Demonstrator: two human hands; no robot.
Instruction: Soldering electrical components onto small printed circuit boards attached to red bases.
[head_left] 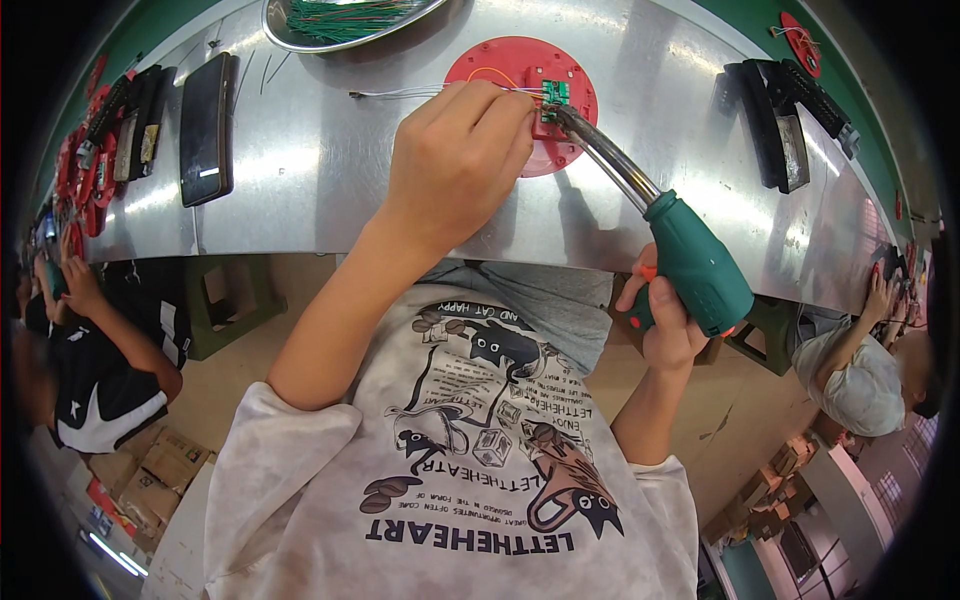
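A red round plastic disc [480,62] lies on the metal table, with a small green circuit board [556,93] set in a raised red block on it. My left hand [455,160] rests over the disc's left side, its fingers pinched on thin wires by the board. White wires [400,92] run out to the left from under these fingers, and an orange wire [490,71] loops above them. In my right hand [668,325] is a green soldering gun [695,262]. Its metal tip reaches the lower edge of the board; whether it touches a joint is hidden.
A metal bowl [400,40] of green wires stands at the far edge. To the left lie a black phone [207,130] and red parts [92,190]; black tool holders [770,125] stand right. Other people work at left [115,340] and right [860,370].
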